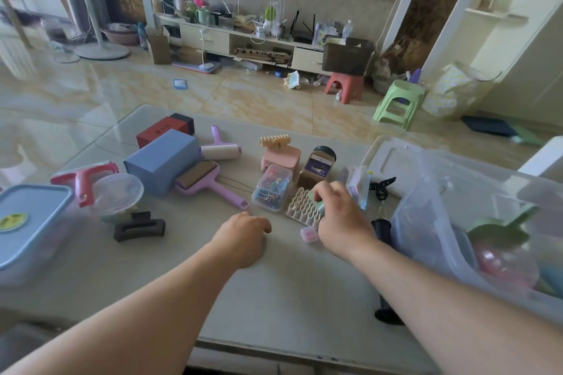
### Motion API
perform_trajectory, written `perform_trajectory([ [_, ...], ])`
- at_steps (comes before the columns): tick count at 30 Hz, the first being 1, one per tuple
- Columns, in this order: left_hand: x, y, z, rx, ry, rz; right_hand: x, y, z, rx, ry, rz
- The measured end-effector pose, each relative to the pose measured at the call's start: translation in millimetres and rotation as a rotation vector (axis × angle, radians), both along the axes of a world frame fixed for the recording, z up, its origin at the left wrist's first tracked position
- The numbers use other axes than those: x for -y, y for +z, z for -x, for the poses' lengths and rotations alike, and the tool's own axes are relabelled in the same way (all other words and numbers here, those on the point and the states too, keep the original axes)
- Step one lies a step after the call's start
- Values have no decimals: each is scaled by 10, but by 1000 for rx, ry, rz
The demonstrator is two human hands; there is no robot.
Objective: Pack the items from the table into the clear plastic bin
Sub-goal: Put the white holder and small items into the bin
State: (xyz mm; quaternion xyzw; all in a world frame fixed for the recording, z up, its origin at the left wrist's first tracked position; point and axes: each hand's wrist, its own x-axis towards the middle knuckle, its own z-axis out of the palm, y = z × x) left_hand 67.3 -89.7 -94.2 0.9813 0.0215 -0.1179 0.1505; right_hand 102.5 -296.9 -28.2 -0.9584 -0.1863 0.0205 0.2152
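Observation:
The clear plastic bin point(393, 158) stands at the table's right, with a plastic bag and green and pink items inside. My right hand point(341, 219) is closed on a small pale green object above a beige ridged rack point(301, 207). My left hand point(246, 234) rests curled on the table with nothing visible in it. On the table lie a clip box point(271, 189), a brown jar point(316, 166), a pink holder point(281, 158), a beige claw clip point(274, 141), two purple rollers point(221, 151) point(201, 179), a blue box point(163, 160) and a red box point(164, 131).
At the left are a blue-lidded container point(29, 219), a clear bowl point(118, 195), a red scraper point(83, 181) and a dark claw clip point(138, 228). A small pink case point(308, 234) and a dark cylinder point(380, 230) lie by my right wrist. Stools stand on the floor beyond.

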Motion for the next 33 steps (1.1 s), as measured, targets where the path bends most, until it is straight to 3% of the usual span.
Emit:
perform_trajectory([
  [3, 90, 53, 16, 80, -69, -2, 89, 39, 10, 67, -95, -130],
  [10, 772, 220, -493, 226, -102, 105, 269, 51, -22, 81, -222, -190],
  [16, 1114, -56, -616, 185, 36, 26, 364, 63, -23, 87, -327, -89],
  [23, 1168, -40, -606, 237, 173, 34, 293, 448, -18, 115, -226, 69],
  [29, 981, 165, -472, 169, 107, 64, 386, 953, -78, 239, -48, 269],
  [33, 862, 530, -344, 266, 124, 119, 805, 1459, -107, 319, -68, 177],
])
